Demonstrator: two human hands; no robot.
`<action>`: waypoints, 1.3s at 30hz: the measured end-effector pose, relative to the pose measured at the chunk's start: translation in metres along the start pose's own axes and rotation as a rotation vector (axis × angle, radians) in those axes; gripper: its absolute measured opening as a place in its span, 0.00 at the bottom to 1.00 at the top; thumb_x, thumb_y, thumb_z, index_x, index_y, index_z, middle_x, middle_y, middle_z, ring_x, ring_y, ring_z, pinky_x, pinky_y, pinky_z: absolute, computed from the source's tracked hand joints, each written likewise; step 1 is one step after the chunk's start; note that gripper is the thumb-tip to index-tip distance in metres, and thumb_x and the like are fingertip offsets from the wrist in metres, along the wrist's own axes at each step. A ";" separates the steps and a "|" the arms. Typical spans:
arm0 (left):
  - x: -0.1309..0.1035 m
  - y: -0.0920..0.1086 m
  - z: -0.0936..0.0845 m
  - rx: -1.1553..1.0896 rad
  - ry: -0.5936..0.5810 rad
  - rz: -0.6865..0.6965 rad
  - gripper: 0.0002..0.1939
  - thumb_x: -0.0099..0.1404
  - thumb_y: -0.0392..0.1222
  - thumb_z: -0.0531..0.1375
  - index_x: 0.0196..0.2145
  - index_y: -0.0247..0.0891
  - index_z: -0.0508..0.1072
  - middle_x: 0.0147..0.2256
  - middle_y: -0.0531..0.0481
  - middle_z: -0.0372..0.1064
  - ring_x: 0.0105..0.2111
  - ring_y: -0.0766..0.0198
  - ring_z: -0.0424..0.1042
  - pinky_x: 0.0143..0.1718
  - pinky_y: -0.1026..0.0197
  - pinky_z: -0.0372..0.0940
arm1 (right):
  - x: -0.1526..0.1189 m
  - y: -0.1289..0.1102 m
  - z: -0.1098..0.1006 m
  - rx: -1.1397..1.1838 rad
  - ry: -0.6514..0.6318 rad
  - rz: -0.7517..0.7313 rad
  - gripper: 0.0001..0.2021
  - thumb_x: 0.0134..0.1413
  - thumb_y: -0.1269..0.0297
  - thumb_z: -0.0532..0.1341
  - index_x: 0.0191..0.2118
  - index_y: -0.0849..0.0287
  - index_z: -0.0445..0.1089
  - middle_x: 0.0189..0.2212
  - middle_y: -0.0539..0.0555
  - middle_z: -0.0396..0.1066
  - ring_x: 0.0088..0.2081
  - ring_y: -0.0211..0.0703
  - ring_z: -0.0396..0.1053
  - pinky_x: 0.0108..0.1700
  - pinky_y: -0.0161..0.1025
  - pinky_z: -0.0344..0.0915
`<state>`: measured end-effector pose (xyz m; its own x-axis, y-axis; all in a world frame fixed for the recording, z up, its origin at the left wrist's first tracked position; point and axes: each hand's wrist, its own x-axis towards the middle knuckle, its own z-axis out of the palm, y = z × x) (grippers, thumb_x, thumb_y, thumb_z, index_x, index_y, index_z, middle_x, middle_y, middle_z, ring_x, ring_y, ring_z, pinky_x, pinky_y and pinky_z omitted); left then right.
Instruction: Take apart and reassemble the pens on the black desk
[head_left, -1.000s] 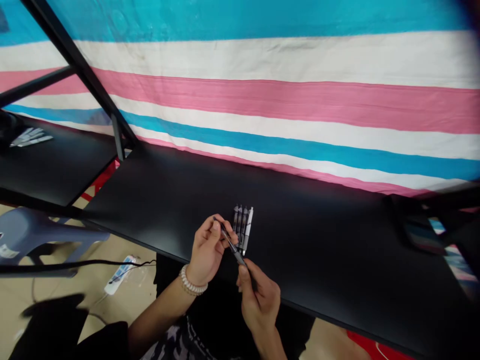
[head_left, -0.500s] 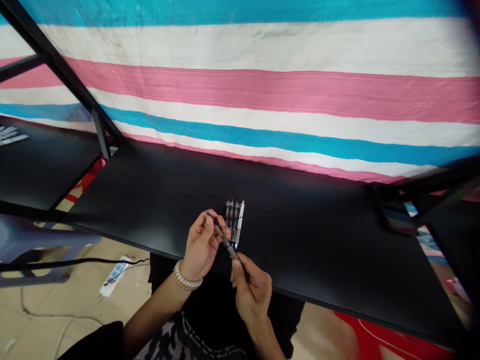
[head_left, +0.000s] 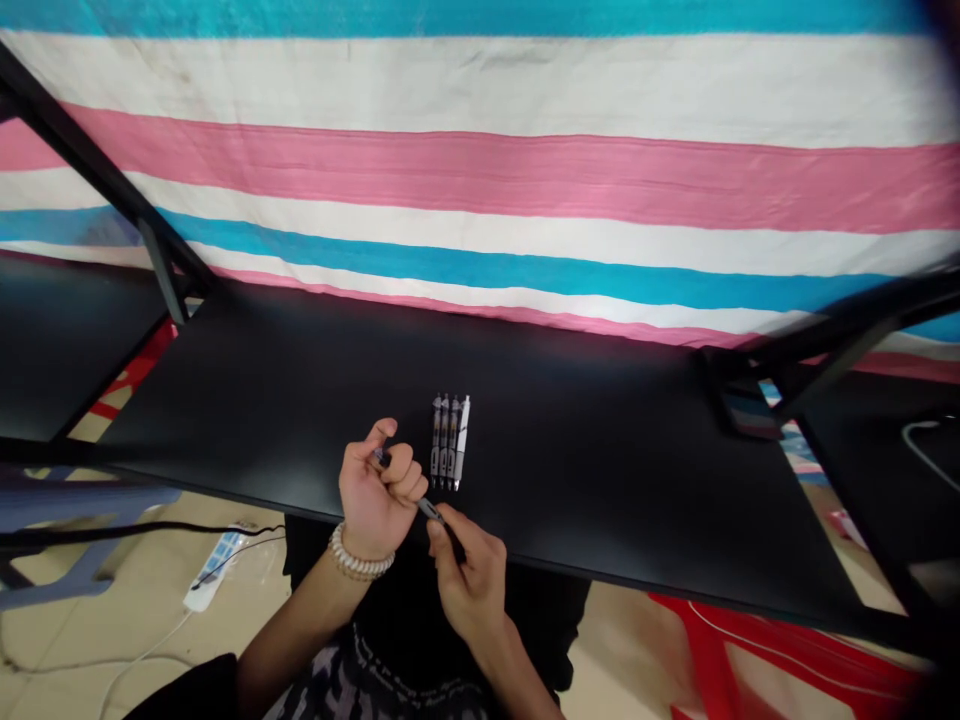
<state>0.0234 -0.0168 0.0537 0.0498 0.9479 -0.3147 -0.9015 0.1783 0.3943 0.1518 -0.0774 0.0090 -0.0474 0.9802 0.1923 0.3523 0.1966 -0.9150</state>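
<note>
My left hand (head_left: 381, 492), with a beaded bracelet at the wrist, has its fingers curled round a dark pen; the thumb stands raised near the pen's far end. My right hand (head_left: 471, 568) pinches the grey end of the same pen (head_left: 429, 509) between thumb and fingers. The middle of the pen is hidden by the left fingers. Just beyond both hands, several dark clear-barrelled pens (head_left: 444, 440) lie side by side on the black table (head_left: 585, 440). A white pen with a grey grip (head_left: 463, 440) lies at the right of that row.
A striped cloth (head_left: 480, 180) hangs behind the table, between black metal frames. At the lower left are a grey-blue stool (head_left: 82, 580) and a white power strip (head_left: 214, 570) on the floor. A red stool (head_left: 709, 650) is at the lower right.
My left fingers have curled more tightly round the pen, and the thumb has lifted. The view has shifted, so hands and table appear further left. The row of pens still lies on the table.
</note>
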 end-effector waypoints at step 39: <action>0.015 -0.002 -0.061 1.414 -0.052 0.556 0.09 0.65 0.40 0.64 0.43 0.40 0.77 0.43 0.44 0.72 0.39 0.59 0.73 0.44 0.57 0.68 | 0.051 0.034 -0.024 -0.376 -0.057 -0.002 0.13 0.69 0.59 0.55 0.44 0.56 0.76 0.37 0.55 0.71 0.36 0.42 0.72 0.38 0.36 0.69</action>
<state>-0.0005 -0.0189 -0.0049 -0.1046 0.9805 0.1662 0.3283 -0.1237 0.9364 0.1839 -0.0213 -0.0038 -0.0961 0.9817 0.1643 0.6701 0.1858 -0.7186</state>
